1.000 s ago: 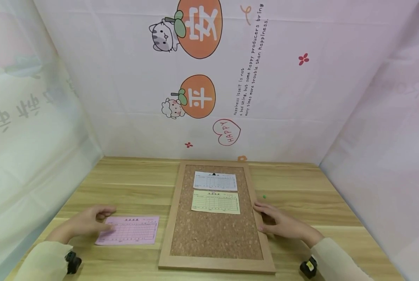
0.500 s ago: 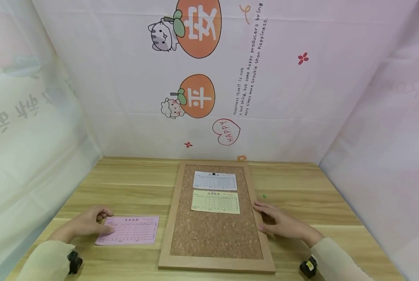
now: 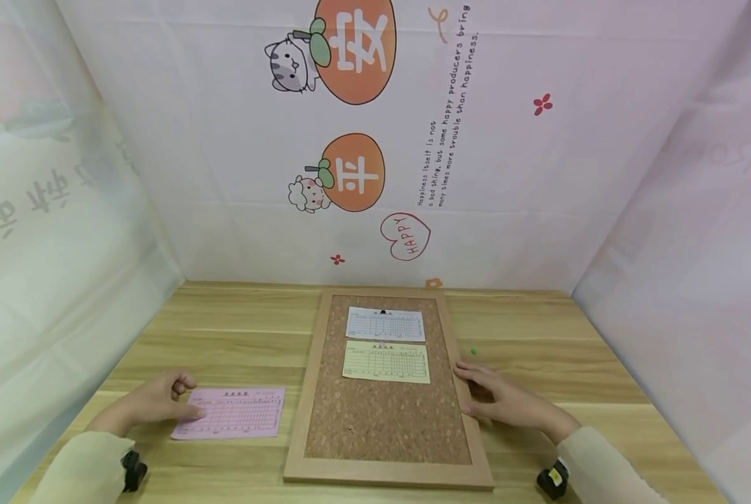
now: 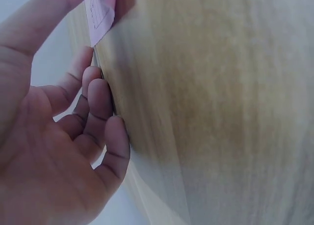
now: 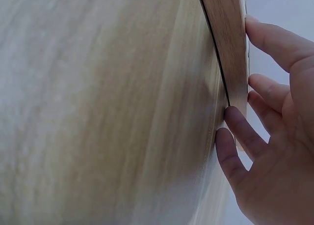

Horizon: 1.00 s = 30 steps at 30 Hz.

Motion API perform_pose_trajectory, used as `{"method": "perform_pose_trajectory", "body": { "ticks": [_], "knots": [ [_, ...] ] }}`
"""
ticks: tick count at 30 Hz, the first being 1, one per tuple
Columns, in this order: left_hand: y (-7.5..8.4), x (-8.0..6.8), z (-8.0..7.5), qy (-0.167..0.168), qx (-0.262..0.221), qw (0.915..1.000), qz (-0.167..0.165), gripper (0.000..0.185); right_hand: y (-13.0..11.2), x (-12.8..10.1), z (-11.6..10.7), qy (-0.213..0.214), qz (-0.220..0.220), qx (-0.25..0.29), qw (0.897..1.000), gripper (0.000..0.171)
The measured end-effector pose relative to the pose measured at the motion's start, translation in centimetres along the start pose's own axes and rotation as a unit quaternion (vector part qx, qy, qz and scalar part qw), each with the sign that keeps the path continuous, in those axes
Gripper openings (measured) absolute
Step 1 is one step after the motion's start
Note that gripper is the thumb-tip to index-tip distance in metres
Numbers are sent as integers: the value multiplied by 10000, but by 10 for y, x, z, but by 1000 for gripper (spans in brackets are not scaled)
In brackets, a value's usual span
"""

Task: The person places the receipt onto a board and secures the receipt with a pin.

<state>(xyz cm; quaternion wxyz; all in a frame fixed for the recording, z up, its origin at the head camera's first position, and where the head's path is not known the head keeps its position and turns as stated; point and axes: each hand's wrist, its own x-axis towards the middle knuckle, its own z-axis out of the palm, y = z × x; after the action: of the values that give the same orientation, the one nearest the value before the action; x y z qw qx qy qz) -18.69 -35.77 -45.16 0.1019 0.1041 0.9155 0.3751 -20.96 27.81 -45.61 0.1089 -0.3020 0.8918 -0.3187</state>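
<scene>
A pink receipt slip [image 3: 243, 414] lies flat on the table at left. My left hand [image 3: 151, 404] rests its thumb on the slip's left end, fingers bent loosely beside it. The left wrist view has the slip's corner [image 4: 102, 16] slightly raised by the thumb. A wood-framed cork board [image 3: 388, 473] lies mid-table. My right hand [image 3: 510, 400] touches its right edge with thumb and fingertips; up close the fingers are slightly bent against the frame [image 5: 228, 43]. On the board are a white slip [image 3: 365, 325], a black pin [image 3: 383, 312] at its top, and a yellow slip [image 3: 381, 364] below.
A small green piece [image 3: 473, 352] lies on the wood-grain table [image 3: 526, 329] right of the board. Printed cloth [image 3: 507, 231] hangs behind the table and along both sides. The board's lower cork [image 3: 388, 427] is bare.
My left fingers have drawn back a little to the left and bent slightly, while the thumb stays on the pink slip. The right hand and the board have not moved.
</scene>
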Motion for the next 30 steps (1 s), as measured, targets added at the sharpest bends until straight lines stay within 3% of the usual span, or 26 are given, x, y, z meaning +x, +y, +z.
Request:
{"method": "perform_pose_trajectory", "body": {
  "ticks": [12,17,25,30],
  "knots": [
    [-4,-1,1,24,92,9997,-221,43,0,0,0,-55,135,216,9997,74],
    [-6,-1,1,24,44,9999,-92,44,1,0,1,-49,99,166,9998,75],
    [-7,-2,1,-127,-412,9991,-38,46,0,-1,2,-36,96,175,9998,75],
    [-7,-2,-2,-207,-345,9992,-44,48,0,-1,1,-54,105,200,9997,75]
  ]
}}
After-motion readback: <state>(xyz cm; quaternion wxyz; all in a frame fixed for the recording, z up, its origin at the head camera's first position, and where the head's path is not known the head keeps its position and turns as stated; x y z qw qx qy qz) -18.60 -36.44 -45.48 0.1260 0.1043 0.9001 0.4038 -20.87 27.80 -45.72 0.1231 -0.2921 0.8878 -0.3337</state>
